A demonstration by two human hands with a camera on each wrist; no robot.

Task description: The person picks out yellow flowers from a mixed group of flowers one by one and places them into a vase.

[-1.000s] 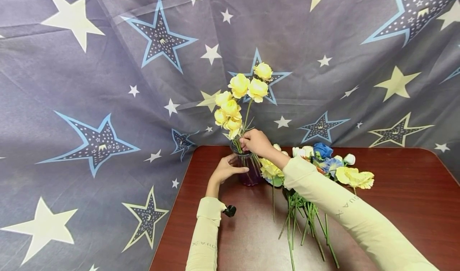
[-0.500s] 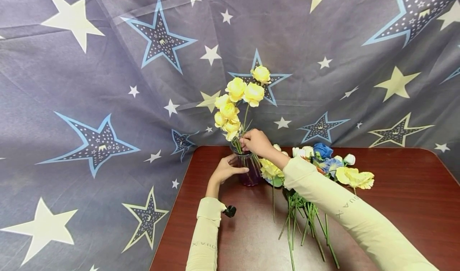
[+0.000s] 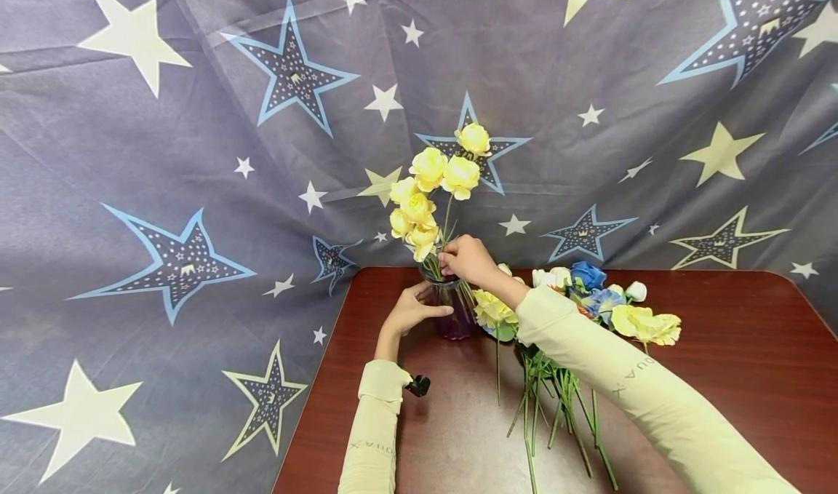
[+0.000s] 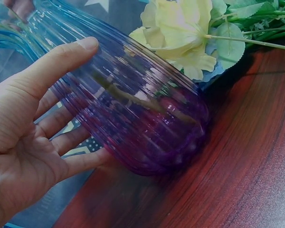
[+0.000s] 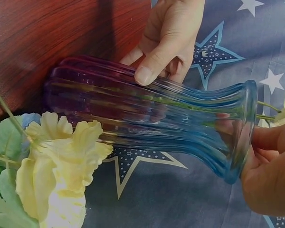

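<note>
A ribbed glass vase (image 4: 147, 109), blue at the neck and purple at the base, stands on the table with yellow flowers (image 3: 419, 203) rising from its mouth. My left hand (image 3: 412, 308) holds the vase's side, thumb (image 4: 69, 57) in front and fingers round the far side. Right at the vase rim (image 5: 249, 133), my right hand (image 3: 468, 259) pinches a yellow flower's stem between thumb and fingers. Through the glass, a stem (image 4: 128, 95) slants down to the purple base. The fingers mostly hide the pinched stem.
Under my right forearm, a pile of yellow, white and blue flowers (image 3: 589, 290) lies on the red-brown table (image 3: 740, 348), green stems (image 3: 569, 407) toward me. One yellow bloom (image 5: 57, 166) is close beside the vase. A star-printed cloth (image 3: 196, 152) hangs behind.
The upper yellow blooms have sunk slightly and shifted a little left. Both hands stay in nearly the same places, and the pile of flowers has not moved.
</note>
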